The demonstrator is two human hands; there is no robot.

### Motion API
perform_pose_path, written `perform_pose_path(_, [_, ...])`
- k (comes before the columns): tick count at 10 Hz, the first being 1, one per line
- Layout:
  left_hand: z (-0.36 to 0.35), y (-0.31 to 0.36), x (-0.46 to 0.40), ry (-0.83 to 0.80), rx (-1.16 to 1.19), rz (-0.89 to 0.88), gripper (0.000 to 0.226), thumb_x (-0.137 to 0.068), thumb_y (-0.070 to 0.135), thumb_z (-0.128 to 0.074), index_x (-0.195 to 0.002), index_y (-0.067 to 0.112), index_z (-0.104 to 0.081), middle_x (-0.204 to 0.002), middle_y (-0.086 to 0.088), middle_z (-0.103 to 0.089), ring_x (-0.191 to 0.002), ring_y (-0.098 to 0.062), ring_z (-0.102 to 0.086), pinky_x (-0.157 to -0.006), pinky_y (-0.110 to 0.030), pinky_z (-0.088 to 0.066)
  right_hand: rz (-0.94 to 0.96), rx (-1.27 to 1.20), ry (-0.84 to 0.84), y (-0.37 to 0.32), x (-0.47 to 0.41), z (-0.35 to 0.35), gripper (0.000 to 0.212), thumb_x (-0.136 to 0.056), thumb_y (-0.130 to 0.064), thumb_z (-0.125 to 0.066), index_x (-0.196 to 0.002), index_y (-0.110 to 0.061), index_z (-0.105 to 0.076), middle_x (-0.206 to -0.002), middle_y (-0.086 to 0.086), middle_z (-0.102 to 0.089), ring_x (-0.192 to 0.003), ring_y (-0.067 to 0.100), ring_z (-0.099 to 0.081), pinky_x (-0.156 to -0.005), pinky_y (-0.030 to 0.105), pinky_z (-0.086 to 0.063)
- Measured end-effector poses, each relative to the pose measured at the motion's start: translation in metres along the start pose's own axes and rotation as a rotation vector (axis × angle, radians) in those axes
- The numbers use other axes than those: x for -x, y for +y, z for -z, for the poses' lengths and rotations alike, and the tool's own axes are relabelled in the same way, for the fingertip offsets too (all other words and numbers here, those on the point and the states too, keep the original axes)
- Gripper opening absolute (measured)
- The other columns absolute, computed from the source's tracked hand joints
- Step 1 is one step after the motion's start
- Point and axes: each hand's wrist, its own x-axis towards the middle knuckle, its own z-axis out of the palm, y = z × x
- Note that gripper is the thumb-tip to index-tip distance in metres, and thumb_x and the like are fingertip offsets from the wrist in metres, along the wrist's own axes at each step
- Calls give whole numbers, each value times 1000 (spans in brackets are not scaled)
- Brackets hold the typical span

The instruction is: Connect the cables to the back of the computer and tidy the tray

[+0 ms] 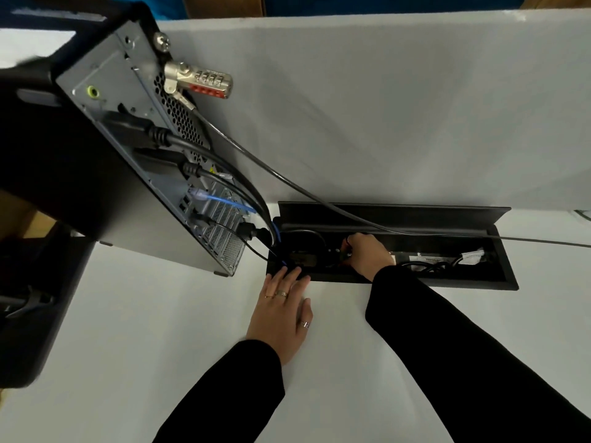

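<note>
A black computer tower stands on the white desk with its metal back panel facing me. Several black cables and a blue network cable run from it down into a recessed black cable tray with its lid open. My left hand lies flat on the desk, fingertips on the tray's front rim. My right hand reaches inside the tray among the plugs; its fingers are curled and hidden, so what they touch is unclear.
A silver combination lock hangs on the tower, its steel cable crossing the tray to the right. A grey partition backs the desk. A dark chair sits at left. A power strip and coiled cables fill the tray's right.
</note>
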Motion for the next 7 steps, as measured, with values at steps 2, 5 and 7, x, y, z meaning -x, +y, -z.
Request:
perform_pose_path(2, [-1, -2, 0, 9, 12, -3, 40, -85, 26, -42, -118, 10, -60, -125, -11, -61, -122, -24, -41, -100, -47, -38, 52, -74, 15, 6, 9, 9, 15, -80, -13, -67, -94, -11, -65, -96, 10, -66, -91, 25, -62, -83, 33, -49])
perform_pose_path(5, [-1, -1, 0, -11, -12, 15, 42, -85, 27, -41, -116, 10, -63, -123, -10, -63, -119, -27, -48, -96, -49, -47, 75, 23, 129, 20, 40, 21, 19, -92, -25, -51, -103, -16, -63, -92, 9, -69, -82, 24, -64, -75, 36, -54])
perform_pose_path(7, [3, 1, 3, -54, -35, 13, 46, -86, 28, -35, -118, 10, -62, -124, -11, -62, -120, -31, -54, -101, -50, -43, 113, -18, 231, 14, 72, 8, 22, -94, -27, -48, -108, -17, -62, -91, 9, -70, -81, 22, -64, -77, 34, -51])
